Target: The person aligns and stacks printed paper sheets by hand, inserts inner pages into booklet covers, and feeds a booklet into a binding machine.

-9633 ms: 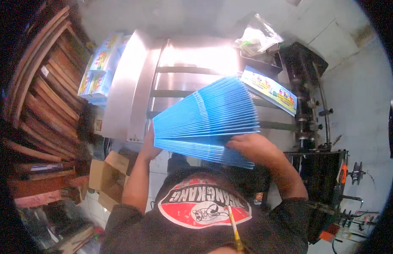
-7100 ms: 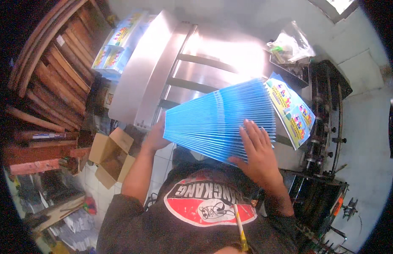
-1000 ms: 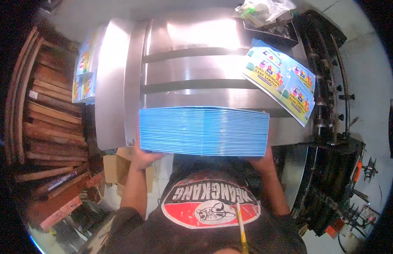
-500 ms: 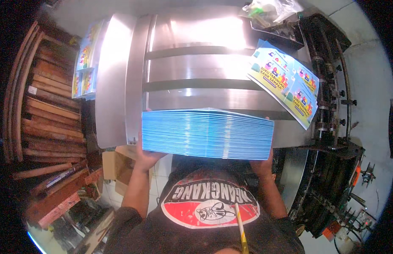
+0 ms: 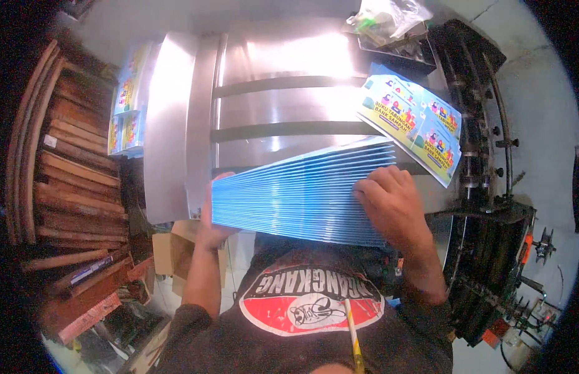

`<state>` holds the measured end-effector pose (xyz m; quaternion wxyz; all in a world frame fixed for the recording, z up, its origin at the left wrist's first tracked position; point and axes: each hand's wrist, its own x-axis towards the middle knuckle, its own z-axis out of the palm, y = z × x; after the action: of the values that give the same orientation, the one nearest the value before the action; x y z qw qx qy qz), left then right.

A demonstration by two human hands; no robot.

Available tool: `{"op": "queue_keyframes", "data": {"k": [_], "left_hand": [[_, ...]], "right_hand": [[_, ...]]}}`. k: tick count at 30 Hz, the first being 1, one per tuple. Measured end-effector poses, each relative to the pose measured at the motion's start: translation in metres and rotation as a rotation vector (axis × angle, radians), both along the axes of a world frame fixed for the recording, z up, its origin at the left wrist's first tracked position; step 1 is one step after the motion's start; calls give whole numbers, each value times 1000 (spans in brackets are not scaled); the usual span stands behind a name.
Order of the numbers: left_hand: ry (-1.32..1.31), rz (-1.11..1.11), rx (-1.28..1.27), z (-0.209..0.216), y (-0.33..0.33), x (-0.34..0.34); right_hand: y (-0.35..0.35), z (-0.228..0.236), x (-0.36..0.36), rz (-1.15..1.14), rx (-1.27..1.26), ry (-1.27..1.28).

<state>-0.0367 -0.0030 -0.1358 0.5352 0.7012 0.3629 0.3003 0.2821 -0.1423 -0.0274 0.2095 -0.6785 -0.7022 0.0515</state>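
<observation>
In front of my chest stands a thick stack of thin blue-edged booklets [image 5: 296, 199], its many page edges facing me. The left end is squeezed together in my left hand [image 5: 213, 229], whose fingers are partly hidden behind it. Toward the right the layers fan apart and the top ones rise. My right hand [image 5: 394, 202] is at that fanned end, with bent fingers closed against the edges. Beyond it, colourful printed covers [image 5: 420, 121] lie spread on the metal table [image 5: 168, 137].
Piles of the same printed covers [image 5: 129, 96] stand at the table's left. A black box [image 5: 405, 53] with plastic bags sits at the far right. Dark machinery [image 5: 483, 143] lines the right side, wooden boards [image 5: 84, 168] the left. An open cardboard box [image 5: 180, 249] is below the table edge.
My right hand has come from under the stack's right end up onto its edge. The right end has fanned out and its top has lifted. My left hand keeps its grip.
</observation>
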Motion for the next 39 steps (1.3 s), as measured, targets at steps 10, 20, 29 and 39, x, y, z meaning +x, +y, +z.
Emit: {"op": "queue_keyframes", "data": {"k": [10,20,29,39], "left_hand": [[67,-64,26,8,1,2],[80,-65,79,18,0,5],[58,-53,22,26,-3,11],[126,34,158,16,-1,12]], "right_hand": [[8,1,-2,-90,-212,59],[-5,14,78,-509,72,371],[-33,-107,188,-812,-52,-408],[26,-71,62,-178,-128,1192]]}}
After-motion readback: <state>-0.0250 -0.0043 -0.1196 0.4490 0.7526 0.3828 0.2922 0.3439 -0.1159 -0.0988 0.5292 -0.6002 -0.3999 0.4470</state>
